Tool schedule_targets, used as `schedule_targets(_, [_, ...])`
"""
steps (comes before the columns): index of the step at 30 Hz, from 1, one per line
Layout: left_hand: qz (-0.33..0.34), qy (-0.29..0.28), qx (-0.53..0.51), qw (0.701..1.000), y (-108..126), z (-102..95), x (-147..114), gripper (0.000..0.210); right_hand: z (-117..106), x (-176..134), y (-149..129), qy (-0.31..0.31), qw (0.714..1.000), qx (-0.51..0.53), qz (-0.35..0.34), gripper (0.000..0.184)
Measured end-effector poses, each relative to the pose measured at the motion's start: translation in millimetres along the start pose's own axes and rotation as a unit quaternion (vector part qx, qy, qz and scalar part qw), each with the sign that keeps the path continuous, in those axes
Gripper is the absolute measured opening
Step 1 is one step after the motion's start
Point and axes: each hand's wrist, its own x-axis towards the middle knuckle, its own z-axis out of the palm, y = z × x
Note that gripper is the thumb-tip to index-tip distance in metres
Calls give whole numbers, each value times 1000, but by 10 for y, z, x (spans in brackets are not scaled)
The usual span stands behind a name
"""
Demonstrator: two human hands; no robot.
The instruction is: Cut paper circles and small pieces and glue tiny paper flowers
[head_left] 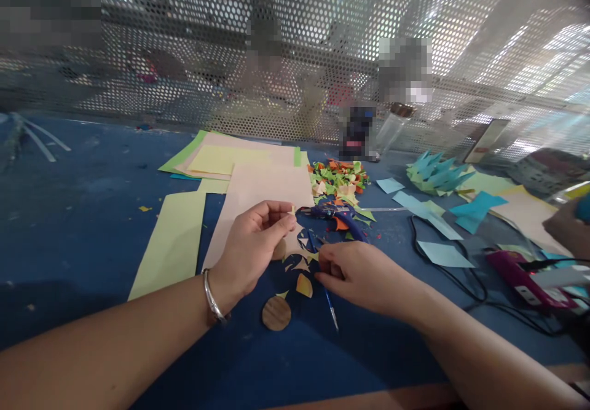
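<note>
My left hand (258,238), a bracelet at its wrist, pinches a small pale yellow paper piece (293,211) between thumb and fingers. Opposite it, my right hand (353,272) is closed, its fingertips on the end of a cream paper scrap (313,255). Under and between the hands lie cut paper bits (302,265) and a yellow-orange paper petal (303,285). A round wooden disc (276,314) rests nearer me; another disc (279,251) is partly hidden by my left hand. A thin blue-handled brush (330,310) lies beside my right hand.
Beyond my hands lie a blue glue gun (329,211) and a heap of paper scraps (338,179). Paper sheets (271,182) are left. Rightward are a blue-green paper flower (436,173), a black cable (477,287), a magenta power strip (520,281) and another person's hand (565,228). Perforated metal (299,78) stands behind.
</note>
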Motion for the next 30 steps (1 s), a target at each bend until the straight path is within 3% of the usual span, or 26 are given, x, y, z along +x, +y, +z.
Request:
schedule_targets(7, [47, -4, 20, 999, -3, 4, -27, 20, 56, -34, -56, 17, 998, 0, 52, 5])
schedule_targets(13, [47, -3, 20, 999, -18, -1, -38, 16, 92, -32, -116, 54, 997, -26, 50, 1])
schedule_targets(18, [53, -16, 13, 998, -33, -3, -44, 14, 56, -47, -115, 38, 998, -38, -10, 11])
schedule_targets(23, [38, -10, -10, 999, -50, -13, -33, 16, 10, -114, -28, 14, 987, -116, -112, 21])
schedule_targets(30, [5, 15, -42, 999, -51, -23, -26, 16, 14, -158, -40, 21, 958, -199, -206, 14])
